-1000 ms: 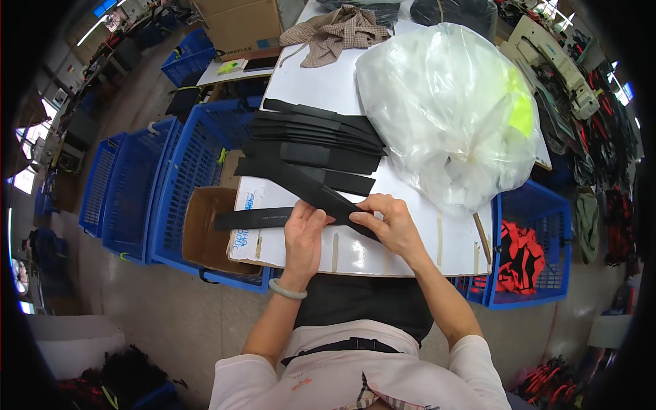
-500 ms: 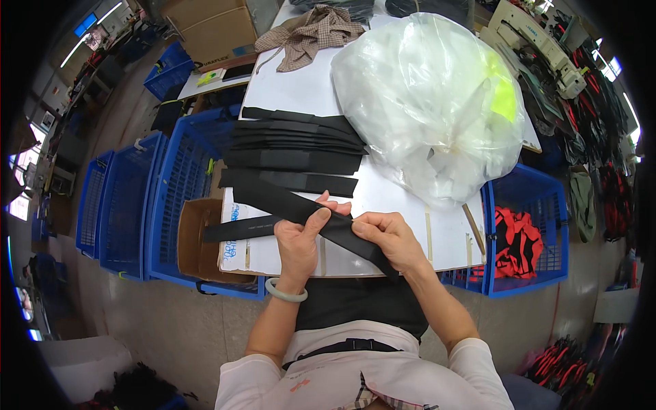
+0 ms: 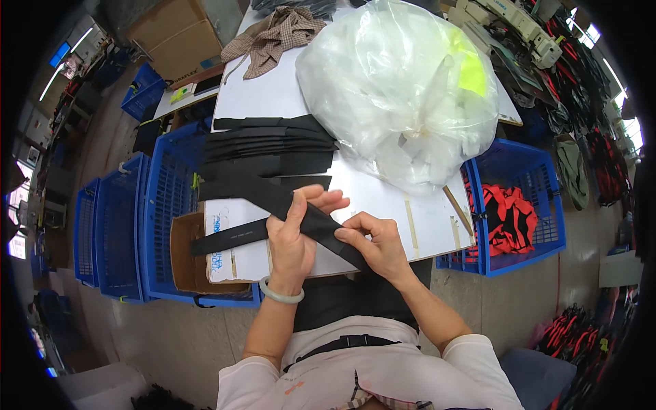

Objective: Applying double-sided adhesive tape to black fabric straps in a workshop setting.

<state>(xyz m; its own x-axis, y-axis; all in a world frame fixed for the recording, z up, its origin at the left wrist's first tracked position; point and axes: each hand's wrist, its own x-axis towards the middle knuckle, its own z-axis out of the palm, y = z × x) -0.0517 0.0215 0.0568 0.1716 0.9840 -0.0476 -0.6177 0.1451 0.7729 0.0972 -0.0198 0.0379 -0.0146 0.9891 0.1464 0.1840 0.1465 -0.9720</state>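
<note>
A long black fabric strap (image 3: 318,224) slants from the stack at upper left down to the table's near edge. My right hand (image 3: 377,247) pinches its lower part between thumb and fingers. My left hand (image 3: 292,239), with a pale bangle at the wrist, is open under the strap, thumb raised and fingers stretched out; the strap lies across it. A second black strip (image 3: 232,237) with small pale print reaches left from behind my left hand, past the table's edge. Several black straps (image 3: 273,147) lie stacked in overlapping rows beyond my hands.
On the white table (image 3: 383,198) rests a big clear plastic bag (image 3: 403,96) with white contents. A checked cloth (image 3: 273,39) lies at the far left. Blue crates (image 3: 164,232) and a cardboard box (image 3: 188,253) flank the left side; another crate (image 3: 519,260) holds red-black pieces.
My left thumb has lifted off the strap and its fingers have straightened. My right hand keeps its pinch on the strap. The whole view has shifted, so the table appears further left.
</note>
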